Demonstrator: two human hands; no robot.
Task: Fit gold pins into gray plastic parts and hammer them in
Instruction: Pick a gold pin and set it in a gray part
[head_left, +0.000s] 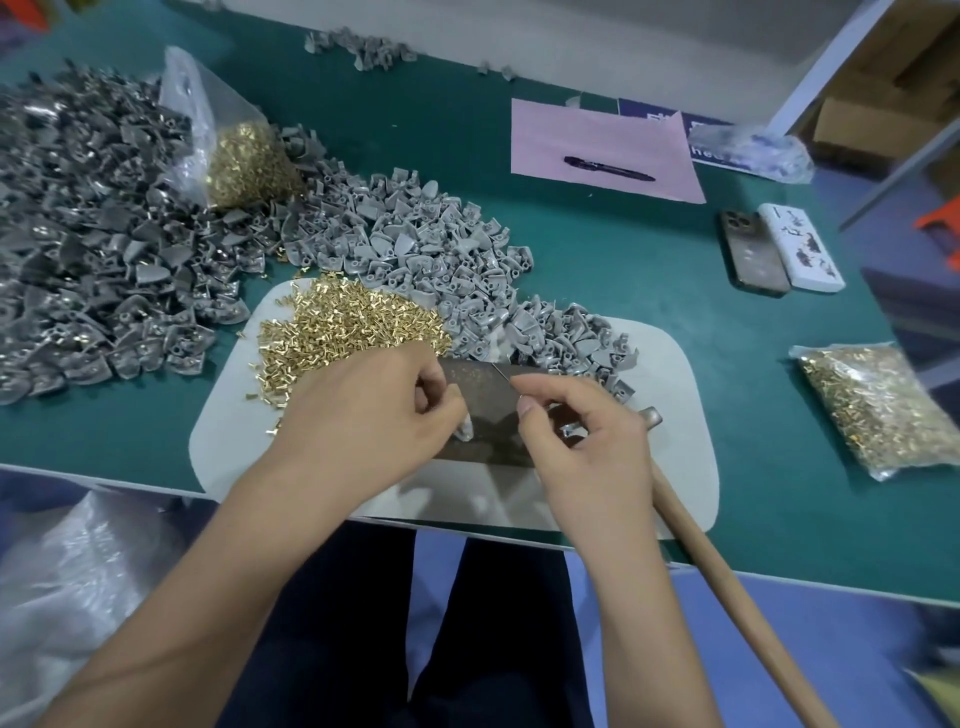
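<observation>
Nearest us, the wooden hammer handle (727, 587) runs along our right hand (587, 441), whose curled fingers seem to pinch something too small to tell. Just left, our left hand (363, 415) pinches a gray plastic part (464, 430) on the dark metal block (498, 410), so the right hand is nearer the hammer. Beyond lie loose gold pins (353, 327), then the unpinned gray parts (441, 244).

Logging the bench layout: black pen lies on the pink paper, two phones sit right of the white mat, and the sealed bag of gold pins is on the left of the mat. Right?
One slip. The head view shows the sealed bag of gold pins on the right of the white mat, not the left. The black pen does lie on the pink paper, and the two phones sit right of the mat.
</observation>
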